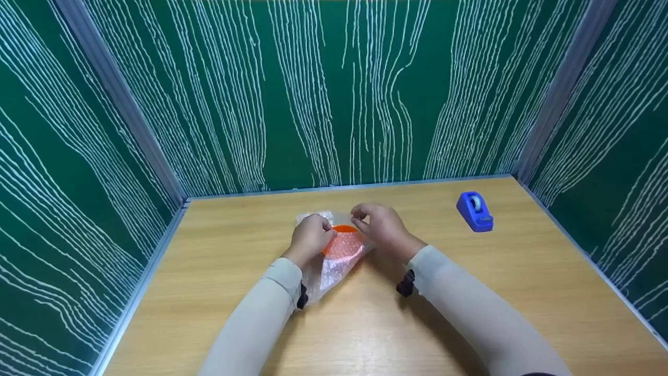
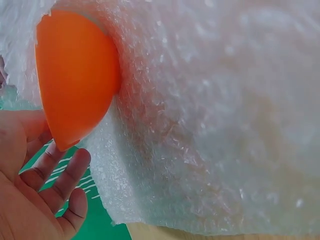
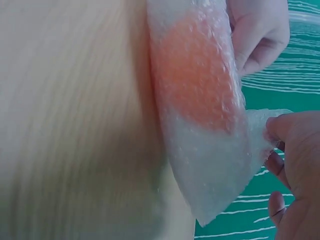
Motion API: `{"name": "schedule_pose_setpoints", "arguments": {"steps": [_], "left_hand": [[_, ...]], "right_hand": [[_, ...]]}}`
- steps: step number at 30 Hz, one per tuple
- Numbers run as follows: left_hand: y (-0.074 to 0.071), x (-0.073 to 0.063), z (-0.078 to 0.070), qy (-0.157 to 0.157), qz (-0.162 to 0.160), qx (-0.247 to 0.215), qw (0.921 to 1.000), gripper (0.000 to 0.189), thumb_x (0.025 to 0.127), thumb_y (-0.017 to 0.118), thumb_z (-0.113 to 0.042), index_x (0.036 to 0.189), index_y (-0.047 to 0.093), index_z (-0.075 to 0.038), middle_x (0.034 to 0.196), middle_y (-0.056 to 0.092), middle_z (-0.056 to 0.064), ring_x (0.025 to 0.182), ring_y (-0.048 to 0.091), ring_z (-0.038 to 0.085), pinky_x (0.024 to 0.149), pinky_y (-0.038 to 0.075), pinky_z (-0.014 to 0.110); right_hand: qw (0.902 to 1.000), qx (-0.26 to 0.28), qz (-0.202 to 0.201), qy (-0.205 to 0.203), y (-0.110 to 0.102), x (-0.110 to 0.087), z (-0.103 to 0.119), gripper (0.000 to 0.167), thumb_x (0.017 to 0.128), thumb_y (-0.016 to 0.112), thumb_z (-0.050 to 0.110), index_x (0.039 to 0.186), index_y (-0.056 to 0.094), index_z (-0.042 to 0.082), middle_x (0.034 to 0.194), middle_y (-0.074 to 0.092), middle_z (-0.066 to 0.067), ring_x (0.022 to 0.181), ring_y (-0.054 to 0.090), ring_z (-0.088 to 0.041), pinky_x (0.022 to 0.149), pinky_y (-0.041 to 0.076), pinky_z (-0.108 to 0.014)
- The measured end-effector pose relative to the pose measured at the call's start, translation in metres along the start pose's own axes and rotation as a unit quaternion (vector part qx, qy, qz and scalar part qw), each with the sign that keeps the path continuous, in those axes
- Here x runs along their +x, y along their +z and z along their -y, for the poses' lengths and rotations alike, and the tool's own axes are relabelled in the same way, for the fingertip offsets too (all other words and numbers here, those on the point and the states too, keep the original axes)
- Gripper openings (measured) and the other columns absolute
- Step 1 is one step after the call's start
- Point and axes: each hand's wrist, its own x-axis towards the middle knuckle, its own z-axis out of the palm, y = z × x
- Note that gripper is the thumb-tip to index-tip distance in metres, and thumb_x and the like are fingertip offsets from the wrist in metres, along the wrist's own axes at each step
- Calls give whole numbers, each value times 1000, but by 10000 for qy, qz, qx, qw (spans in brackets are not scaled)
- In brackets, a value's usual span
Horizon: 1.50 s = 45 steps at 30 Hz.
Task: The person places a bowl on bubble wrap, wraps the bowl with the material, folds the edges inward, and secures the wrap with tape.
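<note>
An orange bowl (image 1: 344, 228) stands tilted in a sheet of bubble wrap (image 1: 339, 266), its rim showing at the top. In the left wrist view the bare side of the bowl (image 2: 75, 75) bulges out of the wrap, which covers the rest. My left hand (image 1: 311, 236) pinches the rim between thumb and index finger, the other fingers loosely bent below. Off the bowl's right side, my right hand (image 1: 383, 230) pinches an edge of the bubble wrap. The right wrist view shows that fold of bubble wrap (image 3: 257, 130) between the fingertips, with the covered bowl glowing orange through the plastic.
A blue tape dispenser (image 1: 475, 211) with a roll in it stands at the right rear of the wooden table (image 1: 209, 292). Green panels (image 1: 292, 94) with white wavy lines enclose the back and both sides, joined by grey metal posts (image 1: 125, 99).
</note>
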Motion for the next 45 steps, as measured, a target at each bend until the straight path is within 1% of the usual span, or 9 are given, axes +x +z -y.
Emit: {"name": "schedule_pose_setpoints", "arguments": {"steps": [3, 9, 15, 23, 28, 32, 38, 42, 45], "left_hand": [[0, 1, 0, 24, 7, -18, 10000, 10, 106, 77, -15, 96, 77, -15, 100, 72, 6, 94, 69, 22, 86, 65, 32], [1, 4, 3, 147, -32, -21, 9999, 11, 106, 77, -14, 95, 78, -13, 100, 73, 6, 94, 69, 22, 83, 64, 31], [2, 4, 8, 28, 24, -205, 9998, 8, 107, 77, -14, 99, 79, -13, 103, 73, 5, 97, 71, 22, 82, 64, 30], [2, 3, 7, 270, -78, 0, 9996, 13, 108, 76, -16, 96, 80, -16, 101, 70, 4, 97, 68, 21, 79, 60, 30], [2, 2, 4, 242, -79, -58, 9997, 14, 108, 75, -13, 95, 79, -16, 100, 70, 5, 96, 68, 22, 78, 59, 30], [3, 3, 7, 120, -40, -204, 9997, 12, 108, 75, -12, 98, 79, -16, 103, 70, 5, 99, 69, 23, 79, 62, 30], [0, 2, 9, -86, 27, -524, 9986, 5, 108, 79, -15, 110, 82, -17, 112, 73, 4, 111, 70, 25, 96, 69, 36], [-10, 2, 11, -300, -74, -767, 9966, 9, 106, 80, -17, 115, 83, -17, 121, 73, 3, 118, 68, 28, 112, 65, 45], [-20, 3, 17, -419, -231, -824, 9955, 12, 107, 80, -19, 119, 82, -17, 125, 73, 4, 121, 68, 29, 116, 62, 48]], "right_hand": [[9996, -157, 25, -214, 2, -4, 1, 17, 107, 82, 19, 123, 85, 19, 124, 81, -1, 120, 75, -28, 114, 63, -47], [9901, -772, 40, -1174, 4, -11, -1, 11, 106, 82, 21, 115, 88, 19, 121, 83, 0, 119, 76, -23, 115, 63, -45], [9832, -804, 345, -1602, 7, -18, 1, 18, 107, 82, 20, 124, 88, 24, 123, 84, 7, 120, 76, -15, 114, 63, -40], [9565, -1240, 514, -2588, 7, -17, -6, 23, 107, 79, 12, 129, 86, 11, 130, 85, -6, 125, 78, -26, 115, 63, -44], [9588, -1359, 837, -2348, 3, -22, -7, 26, 110, 78, 28, 131, 86, 15, 139, 82, -3, 135, 73, -26, 122, 58, -50], [9512, -1585, 1042, -2434, 4, -26, -9, 32, 109, 79, 42, 130, 87, 20, 144, 79, 1, 138, 70, -23, 123, 56, -51], [9504, -1661, 1196, -2343, 4, -29, -10, 36, 108, 77, 49, 133, 86, 25, 148, 76, 5, 141, 66, -20, 126, 54, -50], [9548, -1644, 1329, -2089, 3, -29, -9, 37, 108, 76, 53, 134, 85, 28, 150, 75, 6, 144, 64, -21, 130, 50, -53], [9554, -1661, 1386, -2009, 2, -30, -10, 36, 108, 76, 53, 133, 86, 29, 151, 74, 6, 145, 63, -23, 131, 49, -55]]}}
